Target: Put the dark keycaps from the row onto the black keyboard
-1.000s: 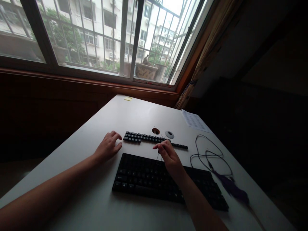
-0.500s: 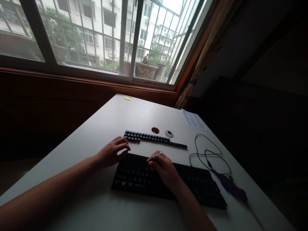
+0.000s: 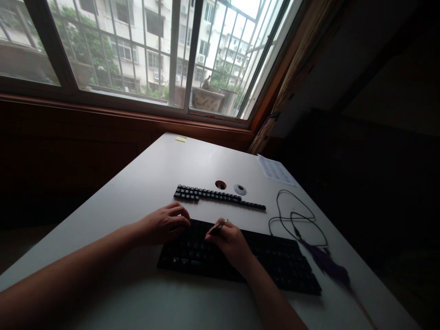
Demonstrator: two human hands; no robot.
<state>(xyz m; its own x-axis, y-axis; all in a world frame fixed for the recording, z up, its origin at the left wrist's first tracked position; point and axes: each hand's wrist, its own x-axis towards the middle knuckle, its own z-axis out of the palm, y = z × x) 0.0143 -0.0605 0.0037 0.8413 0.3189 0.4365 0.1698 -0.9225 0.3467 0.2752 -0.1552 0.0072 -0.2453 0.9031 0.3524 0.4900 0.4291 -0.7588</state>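
Note:
A black keyboard (image 3: 285,266) lies at a slant on the white table. Part of its upper left is dark and covered by my hands. My left hand (image 3: 168,223) has its fingers curled down onto the keyboard's upper left corner; whether a small piece is between them is hidden. Over the left half of the keys, my right hand (image 3: 230,240) is closed around a small keycap puller (image 3: 219,225) with thin metal wires. Beyond the keyboard, loose black keycaps (image 3: 209,193) are lined up in rows on the table.
Behind the keycaps are a round cable hole (image 3: 220,184) and its grey cover (image 3: 240,189). A black cable (image 3: 312,219) coils at the right, near a purple brush-like object (image 3: 326,266). Printed paper (image 3: 277,170) and a yellow note (image 3: 181,139) lie farther back, below a barred window.
My left hand has moved right and its fingers have curled in onto the keyboard's corner. My right hand has shifted slightly left, still holding the puller.

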